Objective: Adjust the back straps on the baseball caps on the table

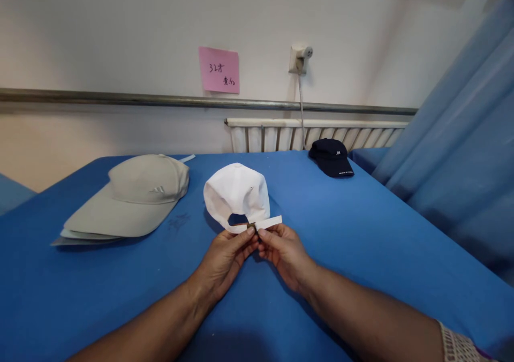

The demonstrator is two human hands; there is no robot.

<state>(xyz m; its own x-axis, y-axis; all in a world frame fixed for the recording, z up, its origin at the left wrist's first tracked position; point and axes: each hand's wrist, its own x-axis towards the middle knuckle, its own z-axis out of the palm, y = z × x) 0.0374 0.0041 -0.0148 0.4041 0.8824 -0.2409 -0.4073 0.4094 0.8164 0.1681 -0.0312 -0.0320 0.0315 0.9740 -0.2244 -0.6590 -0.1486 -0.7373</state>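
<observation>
A white baseball cap [241,188] rests on the blue-covered table with its back opening facing me. Its adjustment strap [269,222] runs through a small brass-coloured buckle [251,226] below that opening, and the loose end sticks out to the right. My left hand [228,252] pinches the strap at the left of the buckle between thumb and fingers. From the other side, my right hand [285,252] pinches the strap close to the buckle. The two hands' fingertips nearly meet, and they hide part of the strap.
Stacked light grey caps [140,190] lie at the left. A dark navy cap [331,157] sits at the back right of the blue table [385,255]. Behind are a metal rail [160,100], a radiator [277,137] and a plugged-in cord [301,99]. A blue curtain [461,153] hangs at right.
</observation>
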